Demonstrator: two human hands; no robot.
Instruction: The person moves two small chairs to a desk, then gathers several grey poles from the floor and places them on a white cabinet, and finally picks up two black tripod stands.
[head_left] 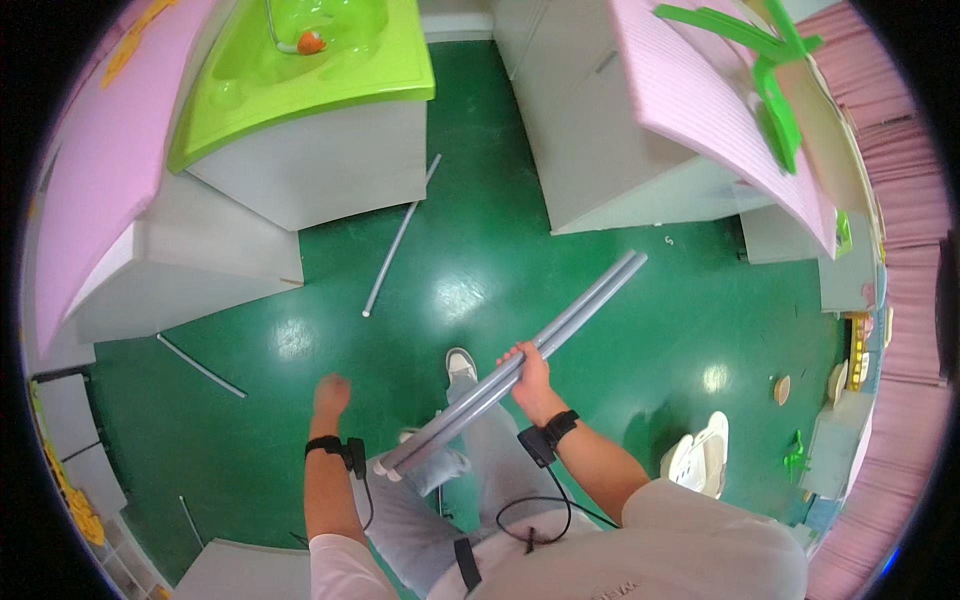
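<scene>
My right hand (pixel 530 372) is wrapped round a small bundle of long grey pipes (pixel 590 298). The pipes lie side by side and slant across my body, from beside my left thigh up to the far right. Their near ends look whitish. To the left of them my left hand (pixel 332 394) hangs over the floor, apart from the pipes. It is blurred, so its fingers cannot be made out. Another grey pipe (pixel 395 250) lies on the green floor ahead, its far end by the sink cabinet. A thinner grey pipe (pixel 200 366) rests on the floor to the left.
A lime-green sink unit (pixel 300 110) on a pale cabinet stands ahead left, beside a pink-topped counter (pixel 110 170). At the right is a cabinet with a pink ribbed top (pixel 690 95) and green plastic parts (pixel 775 110). White shoes (pixel 697 458) and a small round piece (pixel 781 390) lie on the floor.
</scene>
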